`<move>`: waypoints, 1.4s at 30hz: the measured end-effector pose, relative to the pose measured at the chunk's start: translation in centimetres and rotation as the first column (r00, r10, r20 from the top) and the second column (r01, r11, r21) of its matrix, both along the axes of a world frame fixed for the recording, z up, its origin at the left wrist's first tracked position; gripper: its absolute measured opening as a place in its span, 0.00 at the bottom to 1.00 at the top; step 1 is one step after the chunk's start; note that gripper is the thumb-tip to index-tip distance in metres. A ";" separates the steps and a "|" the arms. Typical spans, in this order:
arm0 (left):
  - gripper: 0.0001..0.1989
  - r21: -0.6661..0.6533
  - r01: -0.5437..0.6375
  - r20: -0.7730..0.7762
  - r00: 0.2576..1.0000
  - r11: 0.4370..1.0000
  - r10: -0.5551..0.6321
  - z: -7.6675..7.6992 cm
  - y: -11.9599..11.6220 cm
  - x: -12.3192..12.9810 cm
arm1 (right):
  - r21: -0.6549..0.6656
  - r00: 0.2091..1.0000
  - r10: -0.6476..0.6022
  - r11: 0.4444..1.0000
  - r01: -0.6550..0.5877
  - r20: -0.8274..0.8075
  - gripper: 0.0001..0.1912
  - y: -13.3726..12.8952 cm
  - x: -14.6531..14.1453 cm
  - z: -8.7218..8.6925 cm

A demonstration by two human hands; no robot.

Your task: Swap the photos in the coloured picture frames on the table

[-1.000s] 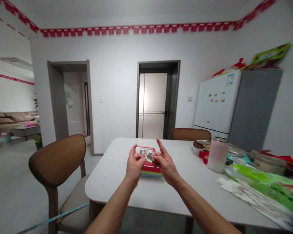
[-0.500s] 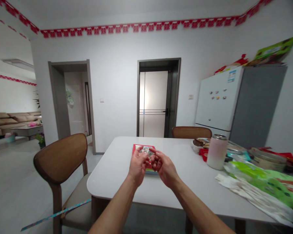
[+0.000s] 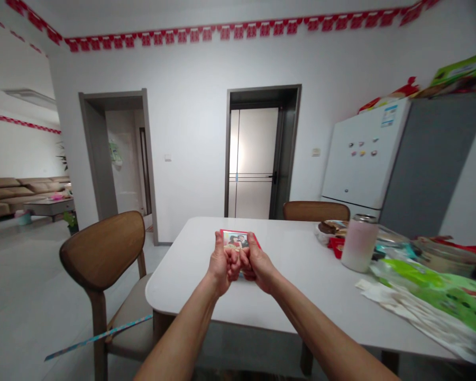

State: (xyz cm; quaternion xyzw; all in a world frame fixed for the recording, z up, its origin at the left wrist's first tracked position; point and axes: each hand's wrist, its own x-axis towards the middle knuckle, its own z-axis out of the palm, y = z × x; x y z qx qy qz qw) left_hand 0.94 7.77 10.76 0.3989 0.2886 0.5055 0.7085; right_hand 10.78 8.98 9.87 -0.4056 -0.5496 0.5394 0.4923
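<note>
- Left hand (image 3: 222, 264), centre of frame: fingers curled in, thumb upright; half a second ago its fingers reached forward.
- Right hand (image 3: 259, 264), just beside it: likewise curled, thumb up, its forefinger no longer extended.
- Picture (image 3: 235, 239), red-edged, centre, on the white counter (image 3: 301, 296): partly hidden behind both hands; contact cannot be told.
- Bottle (image 3: 360, 243), pink and white, right of centre: upright on the counter, as before.

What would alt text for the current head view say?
The left hand and right hand are close together, fingers curled and thumbs raised, partly hiding a red-bordered picture on a white table. A pink-and-white bottle stands to the right.
</note>
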 end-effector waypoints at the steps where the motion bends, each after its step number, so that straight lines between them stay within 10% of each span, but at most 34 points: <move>1: 0.32 -0.020 -0.014 -0.007 1.000 1.000 0.014 -0.5 0.3 -0.1 | 0.084 0.987 -0.084 0.994 0.073 0.136 0.30 0.7 0.0 -0.5; 6: 0.28 -0.163 -0.120 -0.077 0.991 0.979 0.109 -4.8 1.7 -0.1 | 0.557 0.554 -0.539 0.816 0.157 0.634 0.14 4.9 1.0 -3.4; 14: 0.13 -0.159 -0.282 -0.029 0.959 0.946 0.281 -9.9 2.5 1.0 | 0.590 0.371 -0.526 0.804 -0.077 0.765 0.13 3.2 2.2 -5.6; 17: 0.14 -0.048 -0.367 0.080 0.926 0.929 0.370 -9.5 1.2 1.6 | 0.591 0.428 -0.493 0.796 -0.128 0.757 0.14 -0.1 2.1 -6.0; 24: 0.18 0.541 -0.395 -0.222 0.785 0.743 0.579 -7.2 -6.2 1.9 | 0.306 0.966 -0.206 0.940 0.151 0.156 0.28 -6.4 3.1 -3.1; 27: 0.22 0.903 -0.038 -0.307 0.642 0.429 0.703 -7.4 -8.4 1.3 | 0.043 0.950 -0.203 0.975 0.220 -0.239 0.29 -8.6 3.9 -2.2; 30: 0.24 0.954 0.299 -0.181 0.505 0.025 0.844 -9.0 -8.9 0.8 | -0.128 0.890 -0.218 0.975 0.181 -0.399 0.31 -10.2 4.7 -3.1; 32: 0.21 0.906 0.415 -0.112 0.421 -0.081 0.900 -10.5 -8.6 0.9 | -0.197 0.892 -0.218 0.969 0.150 -0.396 0.29 -10.4 5.2 -4.4; 38: 0.14 0.903 0.391 0.074 0.267 -0.178 0.961 -14.3 -7.2 2.7 | -0.126 0.980 -0.154 0.982 0.138 -0.129 0.20 -7.4 6.8 -8.4; 42: 0.15 0.857 0.513 -0.097 0.247 -0.045 0.964 -14.5 -6.6 3.2 | 0.075 0.914 -0.248 0.969 0.236 0.322 0.19 -4.2 8.3 -9.9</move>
